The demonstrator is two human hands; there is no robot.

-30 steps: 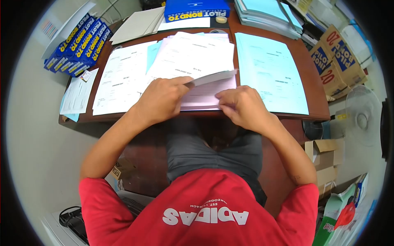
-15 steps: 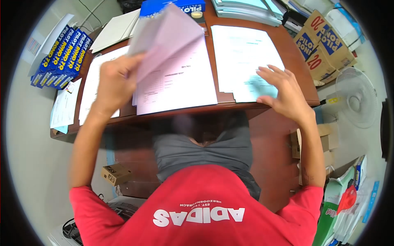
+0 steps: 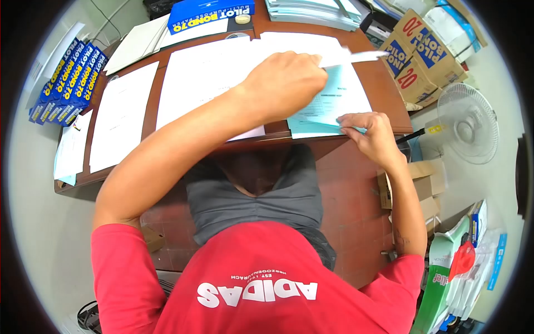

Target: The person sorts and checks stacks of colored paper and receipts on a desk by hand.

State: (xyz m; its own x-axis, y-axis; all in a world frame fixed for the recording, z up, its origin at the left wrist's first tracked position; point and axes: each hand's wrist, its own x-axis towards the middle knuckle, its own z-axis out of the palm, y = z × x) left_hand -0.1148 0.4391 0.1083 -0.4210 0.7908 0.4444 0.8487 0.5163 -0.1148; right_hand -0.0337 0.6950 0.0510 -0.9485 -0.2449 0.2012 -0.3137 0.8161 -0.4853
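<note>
My left hand [image 3: 289, 83] reaches across the desk over the right-hand stack of papers. Its fingers are closed at a white sheet [image 3: 367, 56], whose edge is lifted and blurred beyond the knuckles. Below that, light-blue printed sheets [image 3: 314, 127] lie at the front of the stack. My right hand [image 3: 370, 131] pinches the lower right corner of a blue sheet between thumb and fingers, the corner slightly raised. Left of this, a white-topped paper stack [image 3: 192, 78] lies partly under my left forearm, with a pink edge [image 3: 250, 132] showing at its front.
More white sheets [image 3: 123, 117] lie on the left of the brown desk [image 3: 389, 100]. A blue paper ream [image 3: 211, 16] sits at the back, with several reams [image 3: 69, 83] at the left. A cardboard box [image 3: 428, 55] and a fan [image 3: 467, 122] stand on the right.
My left hand has moved right from the pink sheet, which now lies under white paper, to the right-hand stack. My right hand has lowered and closed on a blue sheet's corner.
</note>
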